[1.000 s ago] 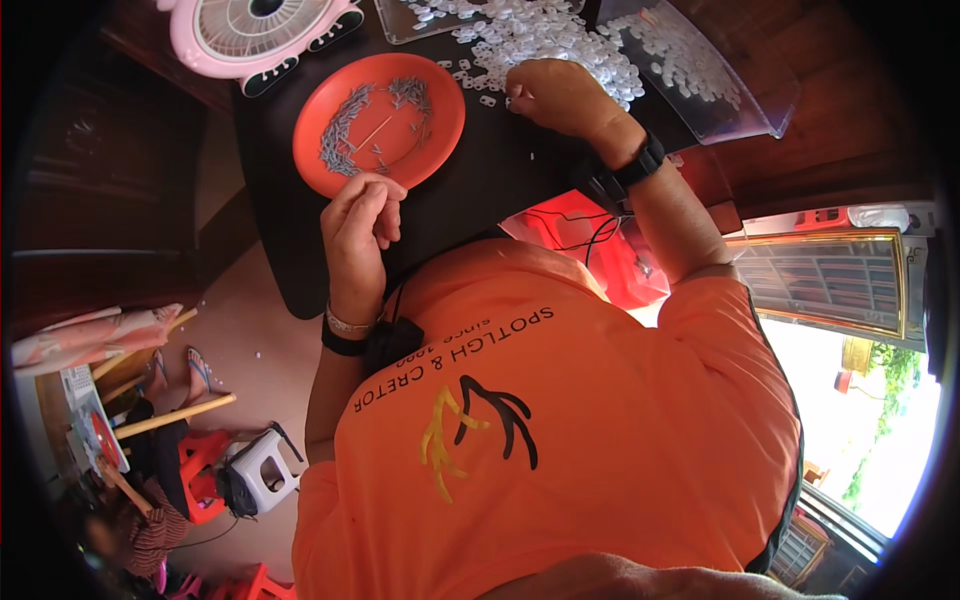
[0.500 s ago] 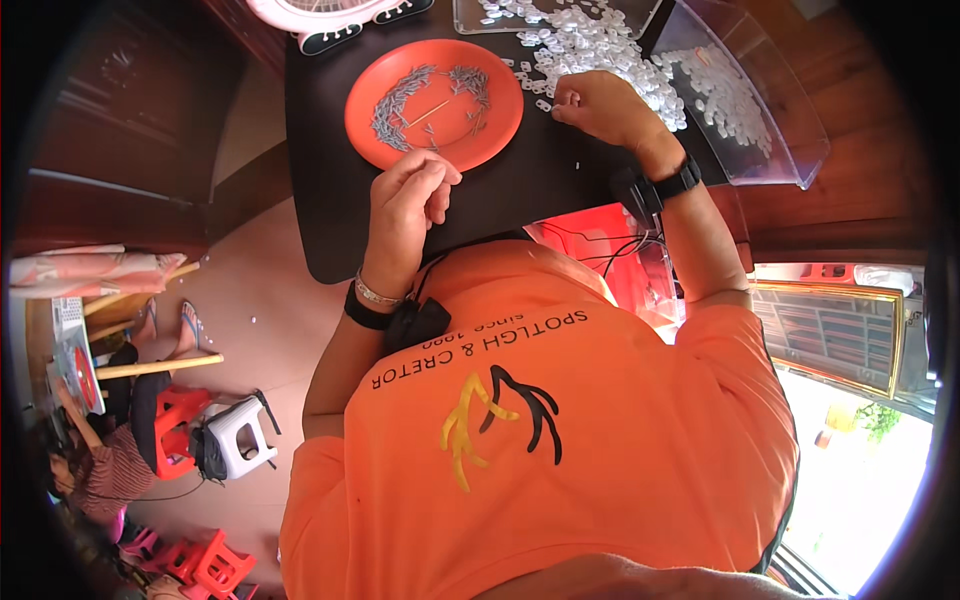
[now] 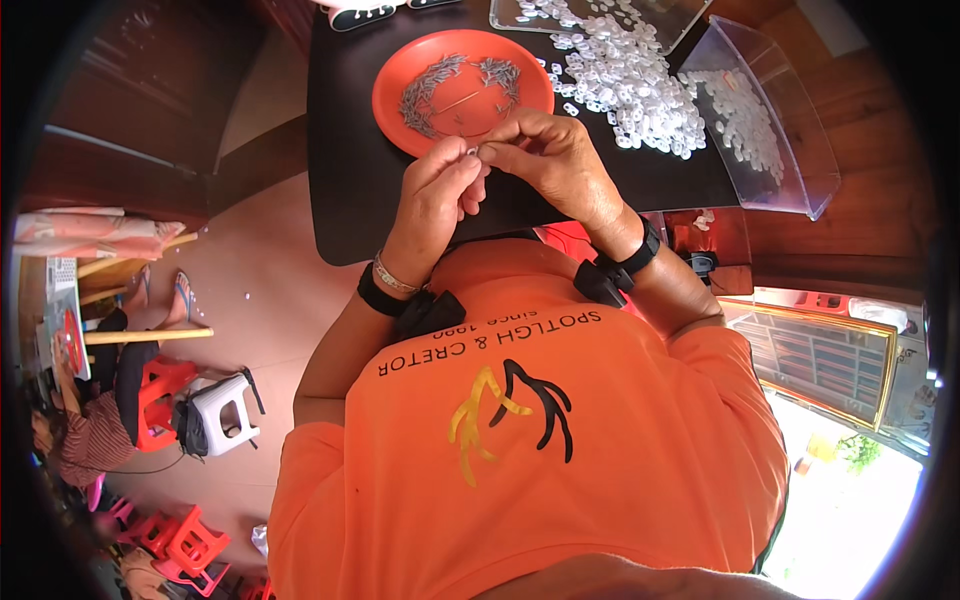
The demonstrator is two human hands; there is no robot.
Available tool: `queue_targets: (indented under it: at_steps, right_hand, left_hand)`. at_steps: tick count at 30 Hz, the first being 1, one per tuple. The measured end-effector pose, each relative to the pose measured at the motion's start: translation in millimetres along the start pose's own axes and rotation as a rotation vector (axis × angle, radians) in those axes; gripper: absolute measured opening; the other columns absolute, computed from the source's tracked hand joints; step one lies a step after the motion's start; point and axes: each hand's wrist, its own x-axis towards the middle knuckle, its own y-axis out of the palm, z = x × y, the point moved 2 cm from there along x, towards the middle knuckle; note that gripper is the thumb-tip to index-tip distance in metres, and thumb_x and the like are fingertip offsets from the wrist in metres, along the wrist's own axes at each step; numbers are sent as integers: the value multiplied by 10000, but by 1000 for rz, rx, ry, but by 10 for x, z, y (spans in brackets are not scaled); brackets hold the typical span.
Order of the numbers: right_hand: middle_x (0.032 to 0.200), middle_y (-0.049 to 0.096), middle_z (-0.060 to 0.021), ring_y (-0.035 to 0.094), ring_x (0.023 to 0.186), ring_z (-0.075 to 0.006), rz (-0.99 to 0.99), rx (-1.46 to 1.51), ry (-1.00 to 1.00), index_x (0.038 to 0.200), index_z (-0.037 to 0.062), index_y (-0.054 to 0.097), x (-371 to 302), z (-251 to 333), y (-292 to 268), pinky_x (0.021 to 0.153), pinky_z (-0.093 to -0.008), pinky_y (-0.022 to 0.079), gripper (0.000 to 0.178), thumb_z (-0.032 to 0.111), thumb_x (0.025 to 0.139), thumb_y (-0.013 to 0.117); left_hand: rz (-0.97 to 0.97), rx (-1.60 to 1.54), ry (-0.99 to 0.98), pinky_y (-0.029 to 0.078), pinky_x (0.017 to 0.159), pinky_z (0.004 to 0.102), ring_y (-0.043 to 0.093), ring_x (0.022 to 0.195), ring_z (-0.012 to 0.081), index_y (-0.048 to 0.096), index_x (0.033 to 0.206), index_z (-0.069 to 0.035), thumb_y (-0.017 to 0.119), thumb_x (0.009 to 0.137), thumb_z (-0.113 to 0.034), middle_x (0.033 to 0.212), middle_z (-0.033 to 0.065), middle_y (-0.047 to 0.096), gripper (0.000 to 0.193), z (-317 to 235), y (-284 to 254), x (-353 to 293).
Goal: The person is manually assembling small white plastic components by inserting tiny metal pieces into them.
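Observation:
Both hands meet over the near rim of a round orange-red plate. My left hand is closed in a pinch, thumb against the fingertips. From the right, my right hand pinches too, its thumb and forefinger touching the left fingertips. A tiny pale bit shows where they meet, too small to name. Small grey pin-like pieces lie in a broken ring on the plate, with a thin wooden stick among them. To the right spreads a pile of small white plastic pieces with holes.
A clear plastic bin holding more white pieces sits at the table's right side. Another clear tray is at the back. The dark table's left edge borders the floor, where a white stool and red stools stand.
My right hand has come left and nearer, from beside the white pile to my left fingertips. My left hand stays pinched. The view has shifted slightly.

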Motion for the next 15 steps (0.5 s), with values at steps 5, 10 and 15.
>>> queue_targets:
  at_steps: [5,10,15]
  right_hand:
    - [697,634,-40,615,703,-84,11,-42,32,813,12,663,8,35,34,634,-246,486,51,59,830,655]
    - [740,637,-66,618,676,-166,111,-334,-147,822,43,670,144,191,33,629,-277,482,65,87,777,686]
    - [759,621,-40,587,673,-143,193,-479,-272,880,38,667,454,31,-120,600,-266,452,93,88,803,650]
  left_hand:
    - [-49,-22,50,355,516,203,478,574,72,532,808,-35,433,920,-200,666,16,536,222,-19,-50,-24]
    - [-58,-25,69,347,510,205,470,563,68,522,794,-37,430,927,-194,654,13,528,226,-24,-123,-26]
    - [-128,-24,74,320,489,199,437,525,62,511,760,-43,435,919,-163,630,0,498,213,7,-211,-37]
